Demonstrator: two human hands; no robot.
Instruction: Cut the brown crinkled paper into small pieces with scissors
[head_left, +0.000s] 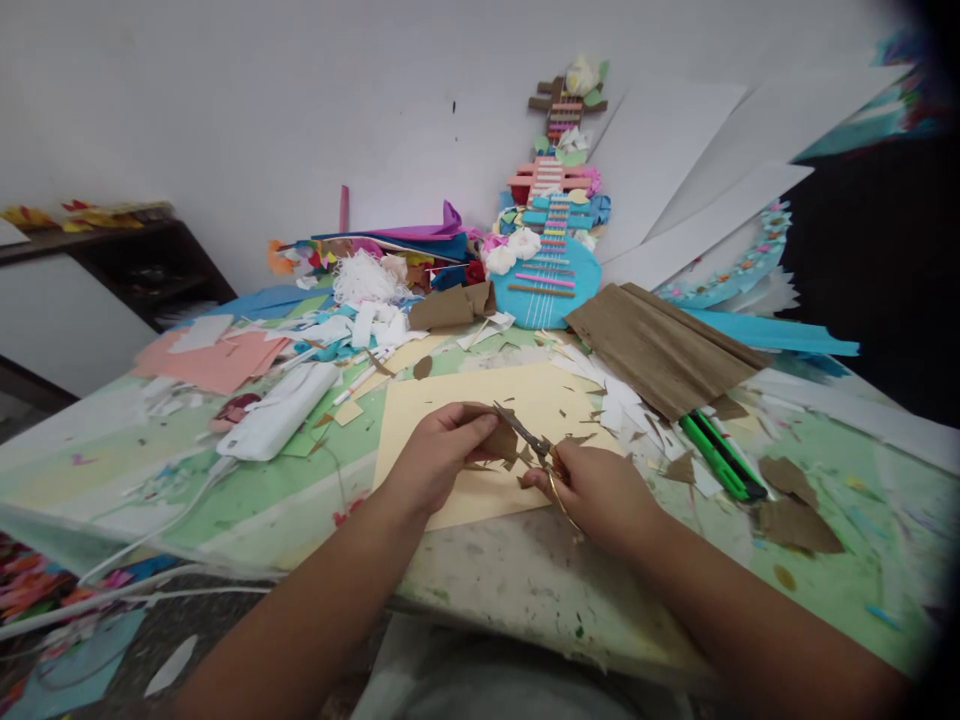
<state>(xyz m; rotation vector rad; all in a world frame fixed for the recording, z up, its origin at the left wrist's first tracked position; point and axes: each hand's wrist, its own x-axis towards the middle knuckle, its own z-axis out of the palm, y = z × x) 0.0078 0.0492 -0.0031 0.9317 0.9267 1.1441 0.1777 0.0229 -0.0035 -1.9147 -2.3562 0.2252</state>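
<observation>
My left hand (439, 455) pinches a small piece of brown paper (501, 440) over a cream sheet (450, 400) on the table. My right hand (600, 490) is closed around the handles of small scissors (525, 437), whose blades reach up-left into the brown piece. Brown offcuts lie scattered around both hands.
A stack of brown sheets (660, 345) lies at right, with a green cutter (721, 455) beside it. A white device (281, 410) with a cable sits at left. A paper guitar (551, 250), coloured scraps and white boards (675, 180) lean against the back wall. More brown scraps (795, 520) sit far right.
</observation>
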